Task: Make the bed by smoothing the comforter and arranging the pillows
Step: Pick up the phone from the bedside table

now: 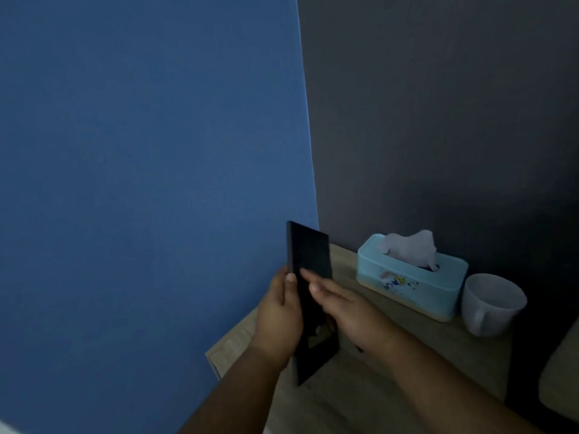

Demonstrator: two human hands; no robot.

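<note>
No bed, comforter or pillow shows clearly in the dim head view. My left hand (pixel 279 317) grips a black phone (pixel 310 255), held upright by its lower half above a wooden bedside table (pixel 391 355). My right hand (pixel 341 305) lies flat against the phone's dark screen, fingers stretched out and pointing left. Both forearms reach in from the bottom of the frame.
A light blue tissue box (pixel 410 277) with a white tissue sticking up stands on the table near the grey wall. A white mug (pixel 492 303) sits to its right. A blue wall (pixel 141 183) fills the left. A pale rounded shape (pixel 560 374) shows at the right edge.
</note>
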